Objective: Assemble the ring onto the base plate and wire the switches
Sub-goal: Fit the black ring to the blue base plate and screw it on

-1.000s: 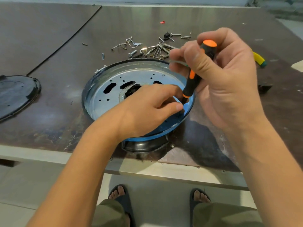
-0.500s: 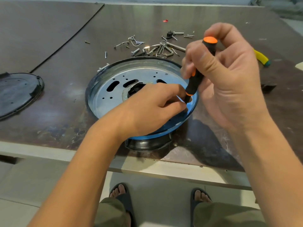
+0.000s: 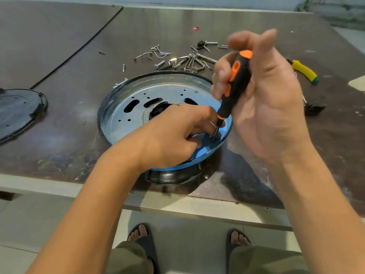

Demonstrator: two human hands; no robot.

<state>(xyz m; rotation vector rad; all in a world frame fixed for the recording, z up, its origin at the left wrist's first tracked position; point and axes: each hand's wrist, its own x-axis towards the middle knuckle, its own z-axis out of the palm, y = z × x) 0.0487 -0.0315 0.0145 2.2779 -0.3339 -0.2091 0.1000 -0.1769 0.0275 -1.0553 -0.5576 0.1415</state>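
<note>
With the right hand [image 3: 262,103] curled round the screwdriver [image 3: 235,84] handle and the left hand [image 3: 173,139] fingertips pinching its shaft just above the ring [image 3: 205,150] on the base plate [image 3: 122,113], the tip probably needs straight, firm downward pressure.

Workshop: worn metal bench [image 3: 59,135], loose screws [image 3: 177,62], pliers [image 3: 304,71].

The scene is being taken in by a single head-worn camera, aimed forward and steeply downward at close range, so that the left hand [image 3: 173,135] and the right hand [image 3: 268,103] are being framed large in the middle. The table [image 3: 69,56] is being shown beyond and beside the hands, while the wearer's feet [image 3: 139,233] are being caught below them.
</note>
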